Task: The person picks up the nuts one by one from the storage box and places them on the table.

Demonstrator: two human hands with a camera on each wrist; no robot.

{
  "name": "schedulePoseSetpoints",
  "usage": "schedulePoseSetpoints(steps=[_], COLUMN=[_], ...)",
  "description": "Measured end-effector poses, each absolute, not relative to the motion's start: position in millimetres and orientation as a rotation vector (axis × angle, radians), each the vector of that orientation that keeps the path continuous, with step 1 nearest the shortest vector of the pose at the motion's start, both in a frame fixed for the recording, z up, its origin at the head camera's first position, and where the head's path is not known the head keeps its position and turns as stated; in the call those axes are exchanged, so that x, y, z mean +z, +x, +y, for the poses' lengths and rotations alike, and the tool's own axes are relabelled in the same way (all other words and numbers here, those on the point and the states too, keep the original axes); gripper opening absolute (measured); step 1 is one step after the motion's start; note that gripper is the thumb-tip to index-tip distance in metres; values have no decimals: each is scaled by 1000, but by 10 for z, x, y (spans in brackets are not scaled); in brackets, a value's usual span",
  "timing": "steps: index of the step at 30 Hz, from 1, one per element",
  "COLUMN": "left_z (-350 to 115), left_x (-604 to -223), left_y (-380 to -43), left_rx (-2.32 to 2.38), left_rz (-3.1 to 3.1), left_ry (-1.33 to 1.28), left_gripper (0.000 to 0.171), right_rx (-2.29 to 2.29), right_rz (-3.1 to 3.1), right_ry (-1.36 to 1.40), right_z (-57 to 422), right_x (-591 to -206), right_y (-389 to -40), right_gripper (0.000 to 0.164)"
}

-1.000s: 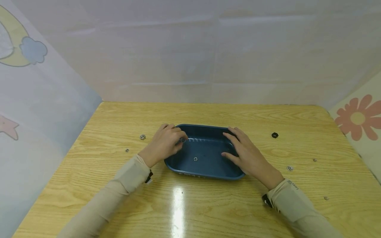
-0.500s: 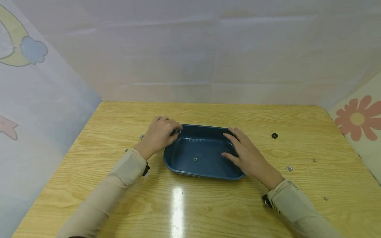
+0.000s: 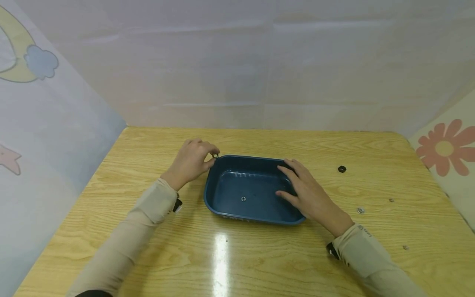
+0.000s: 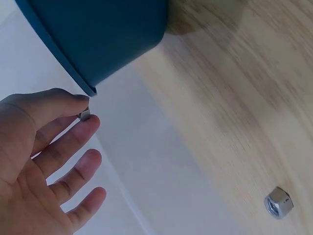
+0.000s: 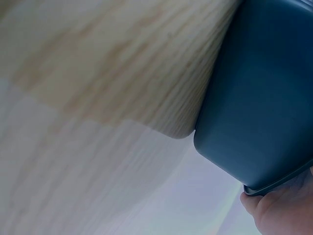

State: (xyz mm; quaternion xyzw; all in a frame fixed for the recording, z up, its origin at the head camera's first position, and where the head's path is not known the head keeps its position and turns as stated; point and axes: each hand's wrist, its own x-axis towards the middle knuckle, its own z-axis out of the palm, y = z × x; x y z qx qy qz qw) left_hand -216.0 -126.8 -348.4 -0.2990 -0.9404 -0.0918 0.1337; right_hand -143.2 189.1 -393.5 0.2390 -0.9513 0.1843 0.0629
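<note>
Between thumb and fingertips, my left hand [image 3: 191, 161] pinches a small metal nut [image 3: 215, 156], just outside the far left corner of a blue plastic tray [image 3: 256, 218]. In the left wrist view the same nut [image 4: 84, 115] sits right below the tray's rim [image 4: 58, 56]. My right hand [image 3: 308, 194] rests on the tray's right rim, fingers spread and thumb over the inside. Only part of that hand [image 5: 286, 210] shows at the rim in the right wrist view. One nut [image 3: 243, 199] lies on the tray floor.
On the wooden table [image 3: 167, 255] to the right lie a black nut [image 3: 342, 169], a silver nut [image 3: 360, 210] and smaller metal pieces [image 3: 406, 248]. Another silver nut [image 4: 279, 202] is on the table in the left wrist view. A pale wall sheet [image 3: 237, 74] hangs behind.
My left hand has moved from over the tray's inside, away and to the left, past the rim, still pinching the nut. The right hand and the tray have stayed put.
</note>
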Motion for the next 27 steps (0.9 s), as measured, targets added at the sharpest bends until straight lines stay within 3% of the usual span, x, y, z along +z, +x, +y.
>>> schedulePoseSetpoints(steps=[27], left_z=[-1449], left_x=[-3677], left_y=[-2570], left_rx=[-294], left_rz=[-2779], left_ry=[-686], left_gripper=[17], right_rx=[540], right_rz=[-2886], right_ry=[713], right_z=[1903], right_x=[-3914], right_y=[-1389], right_gripper=[72])
